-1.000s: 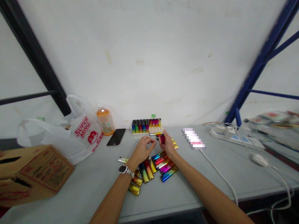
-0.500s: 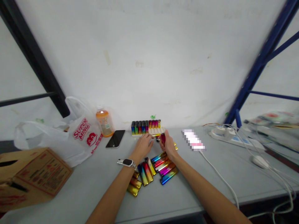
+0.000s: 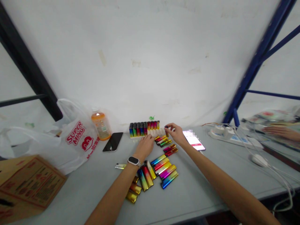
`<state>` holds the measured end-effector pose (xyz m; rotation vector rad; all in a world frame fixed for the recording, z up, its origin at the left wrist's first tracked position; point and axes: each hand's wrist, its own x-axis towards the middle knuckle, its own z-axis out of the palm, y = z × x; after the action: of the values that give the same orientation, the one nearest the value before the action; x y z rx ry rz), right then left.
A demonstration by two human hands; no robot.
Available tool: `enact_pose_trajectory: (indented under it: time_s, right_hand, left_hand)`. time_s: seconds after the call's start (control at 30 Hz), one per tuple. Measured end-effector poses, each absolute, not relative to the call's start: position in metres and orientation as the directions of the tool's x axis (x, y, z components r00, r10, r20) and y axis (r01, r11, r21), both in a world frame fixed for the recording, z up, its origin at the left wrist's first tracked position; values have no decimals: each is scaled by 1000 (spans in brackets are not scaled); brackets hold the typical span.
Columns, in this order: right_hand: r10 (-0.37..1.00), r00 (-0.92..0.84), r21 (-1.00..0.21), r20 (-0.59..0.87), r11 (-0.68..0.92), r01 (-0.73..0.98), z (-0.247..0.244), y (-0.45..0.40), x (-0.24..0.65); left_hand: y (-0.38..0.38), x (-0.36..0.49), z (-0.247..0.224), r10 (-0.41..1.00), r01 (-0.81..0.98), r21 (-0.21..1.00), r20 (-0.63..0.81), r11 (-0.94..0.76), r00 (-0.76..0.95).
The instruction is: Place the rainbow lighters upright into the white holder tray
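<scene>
A white slotted tray (image 3: 156, 132) stands near the wall. Upright lighters with black tops (image 3: 138, 128) fill its left part, and a short row of pink-and-gold lighters (image 3: 153, 125) stands along its back. My right hand (image 3: 175, 132) pinches a lighter (image 3: 167, 131) upright at the tray's right end; whether it sits in a slot I cannot tell. With fingers stretched out, my left hand (image 3: 145, 145) rests against the tray's front edge. Several loose lighters (image 3: 163, 141) lie just in front of the tray, and more shiny multicoloured lighters (image 3: 161, 165) lie nearer to me, some partly under my left forearm.
To the left are a black phone (image 3: 112, 142), an orange bottle (image 3: 101, 125), a white plastic bag (image 3: 77, 140) and a cardboard box (image 3: 30, 187). On the right lie a lit phone (image 3: 193, 140), a power strip (image 3: 236, 137) with cables, and another person's hand (image 3: 281, 132).
My right hand has moved right and back, bringing its lighter to the tray's right end. The loose lighters before the tray are now uncovered. My left hand stays by the tray.
</scene>
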<state>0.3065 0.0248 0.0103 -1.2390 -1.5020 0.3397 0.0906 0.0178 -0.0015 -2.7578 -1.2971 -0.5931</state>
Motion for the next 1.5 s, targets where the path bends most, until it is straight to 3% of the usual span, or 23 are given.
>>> enact_pose_trajectory:
  time_s: [0.3, 0.5, 0.73, 0.93, 1.13, 1.33, 1.5]
  right_hand:
    - [810, 25, -662, 586, 460, 592, 14, 71, 314]
    - [823, -20, -662, 568, 471, 583, 15, 91, 316]
    - [849, -84, -684, 522, 475, 553, 14, 103, 319]
    - [829, -188, -609, 526, 522, 598, 24, 112, 323]
    - [856, -173, -620, 487, 478, 622, 22, 115, 324]
    - [834, -137, -370, 535, 377, 849, 18, 100, 316]
    - [877, -128, -148, 463, 218, 965, 8, 77, 307]
  left_hand:
    - [4, 69, 4, 791, 775, 176, 228, -607, 568]
    - [2, 63, 5, 822, 782, 254, 174, -570, 543]
    - [20, 68, -3, 797, 759, 254, 269, -600, 540]
    - [37, 73, 0, 756, 739, 228, 387, -634, 528]
    - [34, 70, 19, 727, 676, 320, 489, -664, 483]
    - [14, 67, 20, 761, 525, 560, 552, -641, 341]
    - [2, 73, 14, 829, 387, 737, 532, -555, 175]
